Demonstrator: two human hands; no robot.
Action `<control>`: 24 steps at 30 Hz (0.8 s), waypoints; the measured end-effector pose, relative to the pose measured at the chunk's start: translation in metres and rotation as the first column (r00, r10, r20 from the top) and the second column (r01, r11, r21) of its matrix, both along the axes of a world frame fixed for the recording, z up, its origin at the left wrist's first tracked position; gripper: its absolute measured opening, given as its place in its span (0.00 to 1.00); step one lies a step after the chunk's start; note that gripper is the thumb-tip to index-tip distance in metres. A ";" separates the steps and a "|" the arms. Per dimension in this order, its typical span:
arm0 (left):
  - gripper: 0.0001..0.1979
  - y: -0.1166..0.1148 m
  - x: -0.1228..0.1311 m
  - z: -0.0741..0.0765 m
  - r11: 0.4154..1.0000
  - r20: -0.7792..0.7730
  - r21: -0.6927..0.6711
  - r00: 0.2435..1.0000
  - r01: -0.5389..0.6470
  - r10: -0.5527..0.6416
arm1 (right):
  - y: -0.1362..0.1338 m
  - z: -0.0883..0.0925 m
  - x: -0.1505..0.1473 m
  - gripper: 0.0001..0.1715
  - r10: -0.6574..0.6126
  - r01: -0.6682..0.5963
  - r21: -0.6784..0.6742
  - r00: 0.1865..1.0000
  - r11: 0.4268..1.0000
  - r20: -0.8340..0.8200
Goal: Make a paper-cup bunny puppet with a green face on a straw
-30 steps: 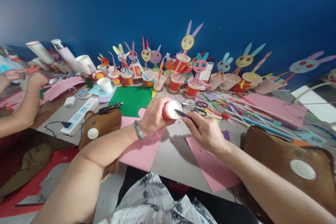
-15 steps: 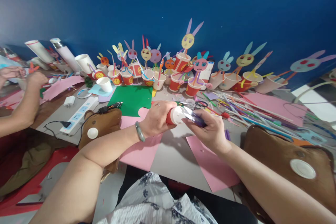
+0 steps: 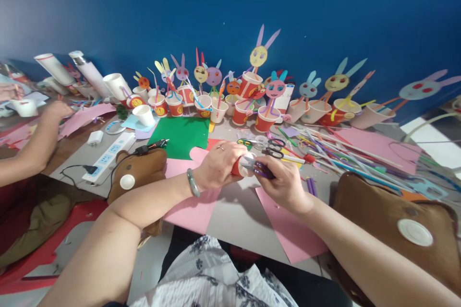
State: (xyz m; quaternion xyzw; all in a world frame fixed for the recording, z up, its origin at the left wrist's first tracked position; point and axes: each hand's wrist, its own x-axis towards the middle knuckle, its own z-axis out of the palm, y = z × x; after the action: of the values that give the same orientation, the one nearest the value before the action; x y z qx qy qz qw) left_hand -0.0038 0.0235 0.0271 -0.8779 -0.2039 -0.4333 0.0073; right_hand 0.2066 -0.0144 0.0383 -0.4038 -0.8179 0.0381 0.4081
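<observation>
My left hand (image 3: 219, 165), with a jade-coloured bangle at the wrist, is wrapped around a red paper cup (image 3: 236, 169) held on its side above the table. The cup's white end faces right. Purple-handled scissors (image 3: 264, 170) are gripped in my right hand (image 3: 288, 185), their metal blades against that white end. Whether the tips have gone through the paper I cannot tell. Pink paper sheets (image 3: 196, 208) lie below my hands. Just beyond them rest black-handled scissors (image 3: 275, 147).
Paper cups with rabbit-faced figures (image 3: 268, 117) line the blue wall. Green paper (image 3: 176, 136) and a power strip (image 3: 111, 156) lie left; pipe cleaners (image 3: 345, 153) and a brown cushion-like pouch (image 3: 378, 216) are right. At far left, a co-worker's arm (image 3: 36, 141) reaches over the table.
The cup and my left hand have shifted slightly right. My right hand has turned the scissors so the blades lie lower across the cup's white end. The co-worker's hands have moved apart.
</observation>
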 end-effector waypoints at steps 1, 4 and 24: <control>0.25 0.000 0.000 -0.001 1.000 -0.004 -0.002 1.000 0.003 -0.003 | 0.000 -0.001 0.001 0.12 0.003 -0.003 -0.001 1.000 1.000 0.012; 0.26 0.002 0.000 -0.003 0.999 -0.015 -0.032 1.000 0.005 -0.006 | -0.001 -0.002 0.001 0.15 0.000 0.000 -0.084 1.000 0.996 0.002; 0.33 0.006 -0.005 0.018 0.913 -0.035 -0.389 0.988 0.126 -0.151 | 0.007 0.008 0.010 0.15 0.054 -0.054 -0.007 0.997 0.999 0.056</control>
State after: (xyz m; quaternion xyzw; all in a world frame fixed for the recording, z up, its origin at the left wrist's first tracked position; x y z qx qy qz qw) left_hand -0.0091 0.0291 0.0455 -0.8878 -0.2220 -0.3559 -0.1896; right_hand 0.2164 -0.0070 0.0461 -0.3835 -0.8395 0.0401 0.3827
